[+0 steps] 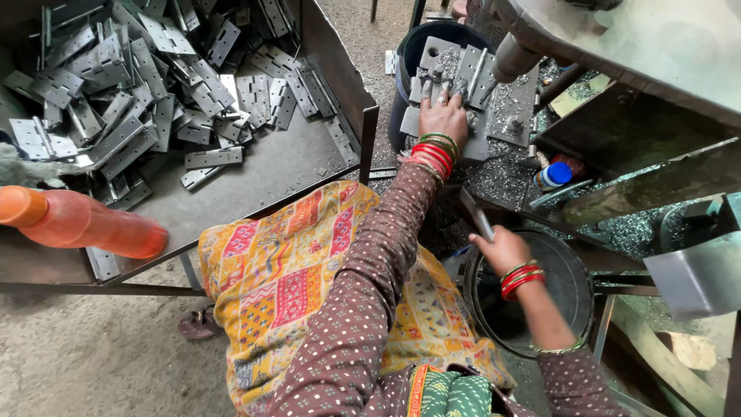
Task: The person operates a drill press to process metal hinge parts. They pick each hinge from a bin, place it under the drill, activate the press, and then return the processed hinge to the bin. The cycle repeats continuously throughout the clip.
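**Hinges at the drill stand**

The floor [100,355] is rough grey concrete with dust and small stones. On the left stands a low metal tray [262,174] with raised walls; its bottom is dull grey steel. On the right, the plate [505,104] under the drill [513,55] is covered with bright metal shavings, and more shavings lie on the ledges below it. A dark bucket [405,69] stands behind the plate, and a round dark pan [567,286] sits low near the person's knee.

In the tray lies a heap of grey hinges [139,69], too many and too overlapped to count. One orange bottle [81,224] lies on the tray's near edge. One small bottle with a blue cap [553,176] stands among the shavings.

The left hand [444,116] lies flat on the plate, fingers spread and pressing on a hinge piece [432,77] below the drill. The right hand [502,249] is closed around one flat hinge [477,216], held above the pan. Both wrists carry red and green bangles.
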Tool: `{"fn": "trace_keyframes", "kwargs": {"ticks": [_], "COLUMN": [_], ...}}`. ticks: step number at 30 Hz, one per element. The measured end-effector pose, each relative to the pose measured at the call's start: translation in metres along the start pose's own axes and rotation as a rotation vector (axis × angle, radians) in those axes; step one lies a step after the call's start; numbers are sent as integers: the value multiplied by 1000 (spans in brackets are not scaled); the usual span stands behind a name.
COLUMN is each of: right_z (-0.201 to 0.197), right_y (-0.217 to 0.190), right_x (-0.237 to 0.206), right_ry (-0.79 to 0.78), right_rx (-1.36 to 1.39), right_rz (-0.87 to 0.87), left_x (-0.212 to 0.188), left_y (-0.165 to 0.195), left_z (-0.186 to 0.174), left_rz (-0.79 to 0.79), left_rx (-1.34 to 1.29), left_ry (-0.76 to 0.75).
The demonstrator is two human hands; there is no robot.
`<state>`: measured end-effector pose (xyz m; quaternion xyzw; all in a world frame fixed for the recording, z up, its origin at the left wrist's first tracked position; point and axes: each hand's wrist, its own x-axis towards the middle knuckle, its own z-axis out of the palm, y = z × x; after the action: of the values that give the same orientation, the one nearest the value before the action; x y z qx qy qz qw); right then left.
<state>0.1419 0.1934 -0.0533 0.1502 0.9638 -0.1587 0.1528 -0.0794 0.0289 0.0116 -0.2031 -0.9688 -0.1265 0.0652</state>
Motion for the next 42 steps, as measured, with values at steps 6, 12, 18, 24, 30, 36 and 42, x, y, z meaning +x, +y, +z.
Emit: {"fn": "trace_keyframes", "kwargs": {"ticks": [6, 12, 18, 24, 30, 36, 42], "right_z": [76, 62, -13, -21, -23, -25, -27], "right_y": [-1, 10, 20, 23, 37, 40, 26], "right_x": [-18, -9, 5, 15, 19, 21, 16], "right_ry": [196, 145, -122, -129, -157, -163, -142], "right_rx": [121, 95, 86, 173, 210, 208, 151], "right_rz": [33, 4, 113, 206, 288, 284, 261], "left_x": [14, -32, -145, -201, -232, -252, -257], "left_y": [2, -32, -165, -329, -416, -415, -362], "left_z": [10, 12, 19, 2, -23, -17, 0], "left_rz": [19, 185, -222, -767, -698, -559, -460], "left_rx": [9, -359, -138, 81, -32, 3, 123], "left_ry": [23, 212, 510, 219, 177, 107, 91]}}
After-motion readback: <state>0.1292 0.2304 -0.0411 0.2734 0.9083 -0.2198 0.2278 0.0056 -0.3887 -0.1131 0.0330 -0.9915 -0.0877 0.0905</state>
